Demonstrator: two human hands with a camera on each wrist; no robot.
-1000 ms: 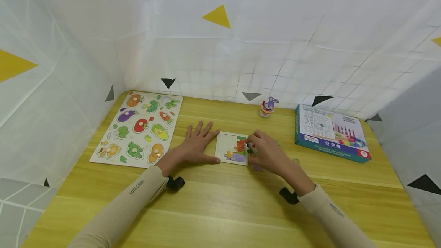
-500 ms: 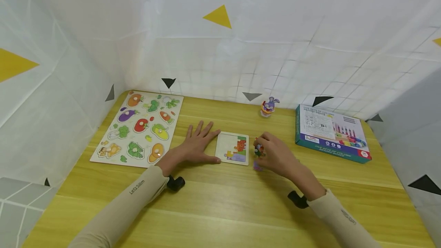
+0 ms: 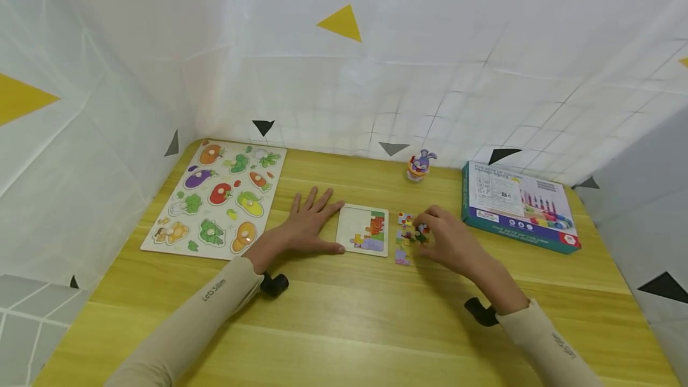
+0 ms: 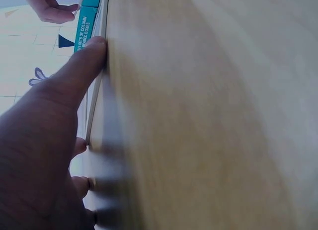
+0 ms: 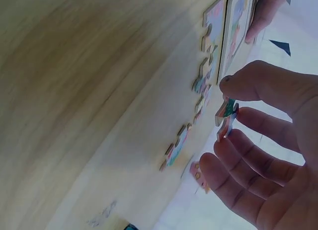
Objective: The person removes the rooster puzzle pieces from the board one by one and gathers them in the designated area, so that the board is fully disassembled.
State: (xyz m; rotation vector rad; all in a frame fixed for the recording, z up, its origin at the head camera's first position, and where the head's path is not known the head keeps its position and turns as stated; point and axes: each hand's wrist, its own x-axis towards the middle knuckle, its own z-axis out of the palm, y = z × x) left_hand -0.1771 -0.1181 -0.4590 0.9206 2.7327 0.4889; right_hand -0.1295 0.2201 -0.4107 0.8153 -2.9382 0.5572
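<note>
My left hand (image 3: pixel 306 229) lies flat with fingers spread at the left side of a small square puzzle tray (image 3: pixel 352 218). Its thumb and index finger touch the tray's edge, as the left wrist view also shows. Joined jigsaw pieces fill the tray's right and lower part, with bare board at upper left. To the right of the tray, my right hand (image 3: pixel 450 240) pinches a jigsaw piece (image 5: pixel 228 109) between thumb and index finger, raised off the table. Several loose jigsaw pieces (image 3: pixel 402 255) lie between tray and right hand, some hidden behind the fingers in the head view.
A vegetable peg puzzle board (image 3: pixel 231 199) lies at left, close to my left wrist. Toward the back stands a purple rabbit figure (image 3: pixel 419 166). A flat teal and white box (image 3: pixel 521 205) sits at back right. White sheeting (image 3: pixel 301 88) hangs behind the table.
My right hand has moved from the tray's right edge further right, uncovering loose pieces, and still pinches a piece. The left hand has stayed put.
</note>
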